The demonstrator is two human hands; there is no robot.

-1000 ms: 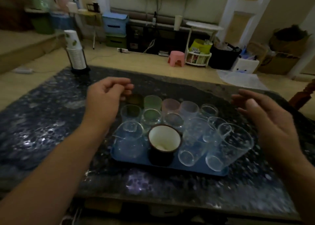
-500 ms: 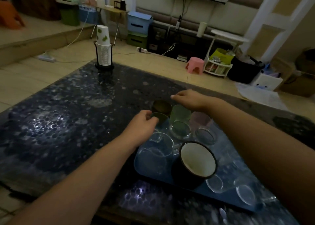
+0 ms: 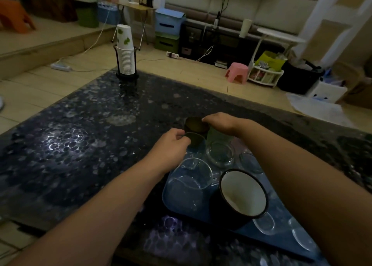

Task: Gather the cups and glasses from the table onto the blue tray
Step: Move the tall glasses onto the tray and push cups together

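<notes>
The blue tray (image 3: 203, 209) lies on the dark speckled table (image 3: 80, 145), crowded with cups and glasses. A dark mug with a white inside (image 3: 242, 193) stands at its near side, a clear jug (image 3: 189, 182) to its left. My left hand (image 3: 171, 145) pinches the rim of a clear glass (image 3: 196, 145) at the tray's far left corner. My right hand (image 3: 220, 121) reaches across and its fingertips hold the rim of a dark brown cup (image 3: 194, 124) just beyond. A green cup (image 3: 218, 138) stands partly hidden under my right wrist.
A rack with a stack of white paper cups (image 3: 125, 54) stands at the table's far left corner. Beyond the far edge lie wooden floor, a pink stool (image 3: 237, 72), storage boxes and a white shelf cart.
Both hands have come from either side of the tray to its far left corner. The left hand took hold of the clear glass and the right hand the brown cup. My view swung left.
</notes>
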